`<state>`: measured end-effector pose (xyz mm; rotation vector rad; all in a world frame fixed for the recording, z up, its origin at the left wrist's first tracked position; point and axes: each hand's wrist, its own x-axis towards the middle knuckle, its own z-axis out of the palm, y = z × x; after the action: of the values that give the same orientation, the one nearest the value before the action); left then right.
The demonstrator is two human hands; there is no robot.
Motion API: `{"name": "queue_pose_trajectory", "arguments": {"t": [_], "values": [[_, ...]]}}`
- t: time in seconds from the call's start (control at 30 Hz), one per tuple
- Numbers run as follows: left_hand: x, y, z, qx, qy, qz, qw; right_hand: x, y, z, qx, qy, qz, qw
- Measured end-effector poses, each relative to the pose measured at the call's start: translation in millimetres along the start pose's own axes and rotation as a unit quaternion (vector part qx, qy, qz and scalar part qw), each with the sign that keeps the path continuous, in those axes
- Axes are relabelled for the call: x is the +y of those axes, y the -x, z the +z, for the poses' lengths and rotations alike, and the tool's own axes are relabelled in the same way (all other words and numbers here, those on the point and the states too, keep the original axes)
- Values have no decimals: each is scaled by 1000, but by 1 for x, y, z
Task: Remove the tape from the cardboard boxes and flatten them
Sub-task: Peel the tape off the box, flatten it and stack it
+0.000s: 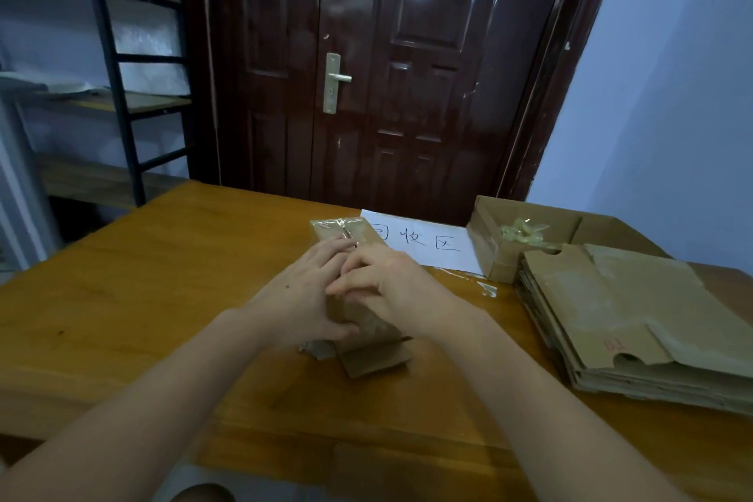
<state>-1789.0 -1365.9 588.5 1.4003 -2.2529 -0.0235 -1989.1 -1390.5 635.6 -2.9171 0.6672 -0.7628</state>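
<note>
Presently, stock of the job, by item.

Done: a stack of flattened boxes [635,322] lies at the right edge of the wooden surface [142,281], several sheets deep, no tape showing on the top sheet. Behind it stands an open carton [525,232] holding a wad of stripped tape [523,234], just beside a white sheet with handwritten characters [423,242].

In hand: one small taped box [358,289] at the middle of the surface, long axis running away from the person, glossy tape still across its far end. The near end looks partly opened, a flap [375,359] lying out flat on the surface.

Left hand [301,298]: rests along the box's left side, thumb curled to its near face, fingers reaching over the top; it grips the box.

Right hand [391,285]: on top, fingers bent and bunched at the tape seam; whether they pinch a tape edge cannot be told.

Left to do, as judged: peel the remaining tape, drop it in the carton, collapse this box, add it to the stack. No other unflattened boxes show.
</note>
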Motion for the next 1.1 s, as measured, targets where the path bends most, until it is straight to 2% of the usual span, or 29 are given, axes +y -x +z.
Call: {"name": "queue_pose_trajectory", "arguments": {"t": [0.13, 0.37, 0.5, 0.6, 0.63, 0.73, 0.93, 1.1], "values": [[-3, 2, 1, -15, 16, -10, 1000, -1, -10, 4, -10, 0, 1, 1000], [-11, 3, -1, -13, 28, -6, 1000, -1, -10, -9, -10, -86, 8, 996], [-15, 2, -2, -19, 37, 0, 999, 2, -6, -16, -20, -141, 77, 987], [-14, 3, -1, -29, 42, -16, 999, 3, -5, -17, -46, -224, 120, 966], [-12, 4, -1, -31, 43, -20, 998, 4, -6, -16, -64, -224, 121, 965], [-9, 5, -3, -27, 46, -18, 998, 8, -9, -11, -99, -97, 122, 983], [4, 0, -1, 12, 55, -47, 997, 6, -2, 0, 36, -139, 99, 985], [4, 1, 0, 14, 56, -56, 997, 7, 6, 1, 60, -176, 105, 977]]}}
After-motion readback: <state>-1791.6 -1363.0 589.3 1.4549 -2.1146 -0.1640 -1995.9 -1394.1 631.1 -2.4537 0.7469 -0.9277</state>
